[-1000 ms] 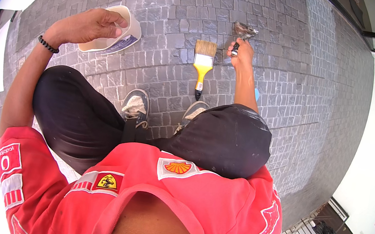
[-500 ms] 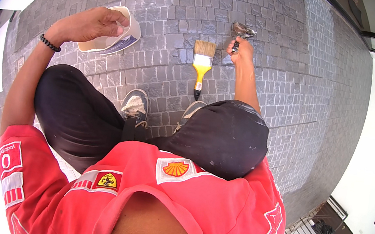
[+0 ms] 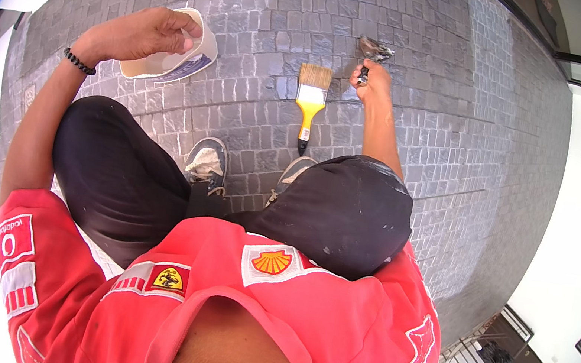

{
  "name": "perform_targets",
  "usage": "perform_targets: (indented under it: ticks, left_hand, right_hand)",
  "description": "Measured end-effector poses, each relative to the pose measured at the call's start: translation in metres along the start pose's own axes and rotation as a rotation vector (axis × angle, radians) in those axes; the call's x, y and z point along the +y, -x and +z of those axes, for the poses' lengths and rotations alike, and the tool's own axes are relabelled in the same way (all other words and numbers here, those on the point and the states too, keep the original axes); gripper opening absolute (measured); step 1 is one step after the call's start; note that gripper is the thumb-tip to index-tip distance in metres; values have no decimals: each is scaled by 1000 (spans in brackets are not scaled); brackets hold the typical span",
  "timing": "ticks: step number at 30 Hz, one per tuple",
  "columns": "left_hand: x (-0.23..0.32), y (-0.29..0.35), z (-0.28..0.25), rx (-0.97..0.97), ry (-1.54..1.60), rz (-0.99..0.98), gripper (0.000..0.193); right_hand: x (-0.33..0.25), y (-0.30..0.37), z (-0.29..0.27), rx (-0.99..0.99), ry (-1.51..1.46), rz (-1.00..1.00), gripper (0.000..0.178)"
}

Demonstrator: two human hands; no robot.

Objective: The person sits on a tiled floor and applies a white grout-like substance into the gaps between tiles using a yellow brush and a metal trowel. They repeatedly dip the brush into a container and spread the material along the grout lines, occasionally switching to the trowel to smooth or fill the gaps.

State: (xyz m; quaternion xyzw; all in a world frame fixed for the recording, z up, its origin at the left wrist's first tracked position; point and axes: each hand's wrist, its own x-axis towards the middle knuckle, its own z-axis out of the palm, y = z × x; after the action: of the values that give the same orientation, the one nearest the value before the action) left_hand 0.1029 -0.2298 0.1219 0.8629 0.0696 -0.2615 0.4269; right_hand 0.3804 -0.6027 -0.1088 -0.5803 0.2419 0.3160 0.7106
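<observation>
Tool [image 3: 375, 49] in hand, brush [image 3: 312, 94] on paving [image 3: 461, 147]

Upper right of centre, the right hand [image 3: 373, 83] wraps tight around the tool's black handle. Upper left, the left hand [image 3: 139, 35] overlaps the pale tub [image 3: 208, 43]; can't tell whether it pinches the rim. Looks like a holding step; moving the tool calls for clearance from the brush.

Yellow brush handle [image 3: 308, 115] (black tip [image 3: 301, 147])
</observation>
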Motion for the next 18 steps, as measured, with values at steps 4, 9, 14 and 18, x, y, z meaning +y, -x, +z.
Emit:
perform_targets:
  ticks: [4,9,14,18]
  left_hand:
    - [4,1,-2,-3,-6,-29,51]
    - [9,3,-4,-13,-28,-34,52]
    - [11,2,-4,15,-9,-11,50]
    - [11,1,-5,24,-43,-31,49]
  right_hand:
    - [1,1,0,9,-3,17,7]
    - [-1,-4,-2,15,-13,7,7]
    - [-6,-7,-3,13,13,44,7]
    - [-12,-6,0,22,31,72,7]
